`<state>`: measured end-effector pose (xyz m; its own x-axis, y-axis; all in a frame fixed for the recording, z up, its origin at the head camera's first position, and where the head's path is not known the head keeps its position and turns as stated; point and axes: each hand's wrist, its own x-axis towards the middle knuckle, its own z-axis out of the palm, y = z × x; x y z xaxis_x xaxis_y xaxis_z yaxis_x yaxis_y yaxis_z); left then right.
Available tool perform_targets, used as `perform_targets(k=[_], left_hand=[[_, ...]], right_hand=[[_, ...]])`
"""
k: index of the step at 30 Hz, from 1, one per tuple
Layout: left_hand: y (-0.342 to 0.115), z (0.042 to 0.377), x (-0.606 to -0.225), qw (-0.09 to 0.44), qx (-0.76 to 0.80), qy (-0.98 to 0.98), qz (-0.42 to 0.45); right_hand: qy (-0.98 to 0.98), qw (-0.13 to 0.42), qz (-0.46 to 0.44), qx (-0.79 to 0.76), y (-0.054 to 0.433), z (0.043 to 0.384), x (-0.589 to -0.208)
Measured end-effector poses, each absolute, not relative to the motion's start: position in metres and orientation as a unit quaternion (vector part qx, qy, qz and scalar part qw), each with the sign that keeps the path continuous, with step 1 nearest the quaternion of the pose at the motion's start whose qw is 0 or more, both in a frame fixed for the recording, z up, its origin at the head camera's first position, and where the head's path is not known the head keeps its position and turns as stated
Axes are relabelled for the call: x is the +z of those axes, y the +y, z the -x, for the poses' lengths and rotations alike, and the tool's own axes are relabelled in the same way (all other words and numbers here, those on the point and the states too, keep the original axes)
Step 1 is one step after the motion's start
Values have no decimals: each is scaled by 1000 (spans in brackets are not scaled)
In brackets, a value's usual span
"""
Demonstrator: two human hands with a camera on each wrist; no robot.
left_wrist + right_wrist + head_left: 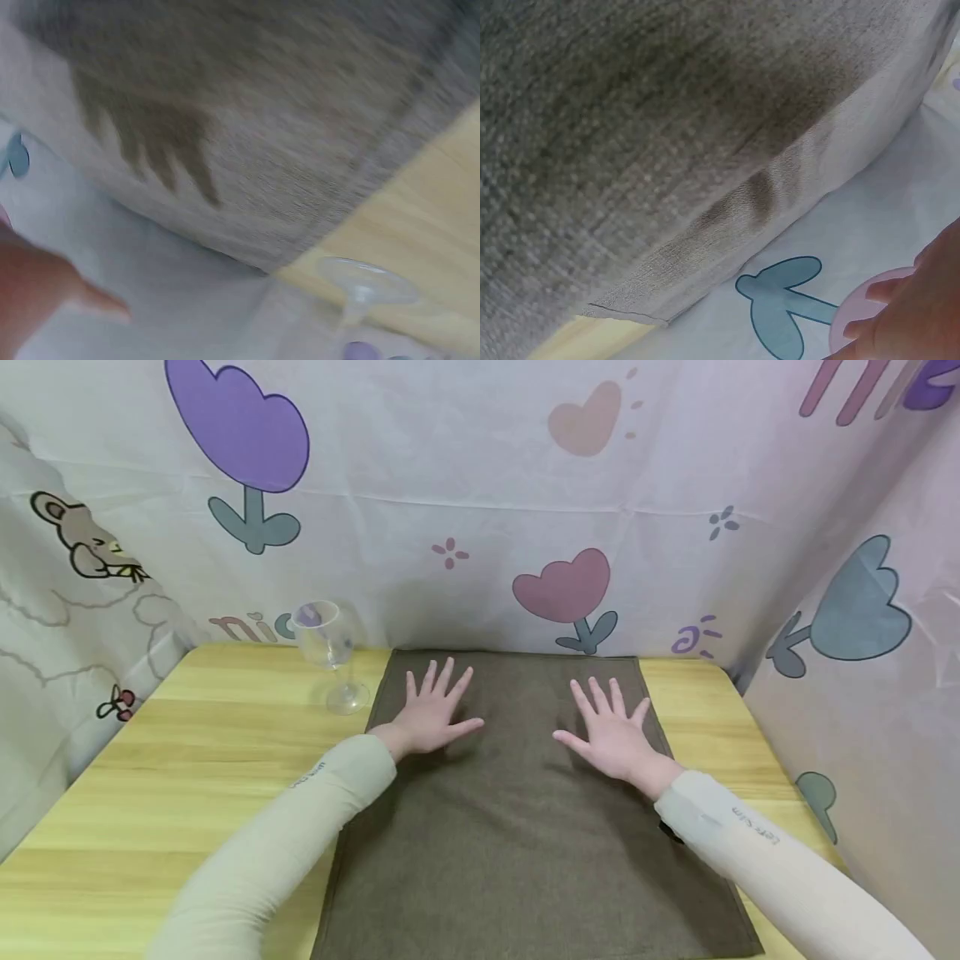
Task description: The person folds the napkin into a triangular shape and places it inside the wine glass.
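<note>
A dark brown cloth (495,860) lies spread over the wooden table, with faint wrinkles across its middle. Above its far left part is my left hand (431,718), fingers straight and spread, holding nothing. The left wrist view shows that hand's shadow on the cloth, apart from the hand (37,296) itself. My right hand (611,739) hangs over the far right part of the cloth, palm down with spread fingers, also holding nothing. An upright clear wine glass (326,639) stands just left of the cloth, beyond my left wrist; its foot (367,279) shows in the left wrist view.
Bare wooden table (172,793) shows left of the cloth, and a narrower strip (720,735) shows on the right. A white curtain (390,460) printed with tulips and hearts hangs behind the table and along both sides.
</note>
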<state>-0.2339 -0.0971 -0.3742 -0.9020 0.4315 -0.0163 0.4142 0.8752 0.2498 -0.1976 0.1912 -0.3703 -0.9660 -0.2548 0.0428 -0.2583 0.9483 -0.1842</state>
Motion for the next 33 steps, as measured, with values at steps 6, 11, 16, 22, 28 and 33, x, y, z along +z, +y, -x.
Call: perform_targets(k=[6,11,16,22,28,33], left_hand=[[-121,231,-362,120,159,937,-285],[-135,229,-358,212,124,919,-307],[-139,229,-361,233,97,917,-310],[-137,229,-365,220,87,921,-310],[-137,229,-367,222,91,915,-324],[-137,233,-366,222,101,912,-330]], right_hand=[[-984,12,-149,93,191,191,-368],[-983,16,-153,97,191,188,-368],[-984,17,-150,93,193,189,-368],[-984,25,-155,89,196,187,-373],[-983,35,-158,85,197,185,-376],[-980,49,-174,85,196,181,-377]])
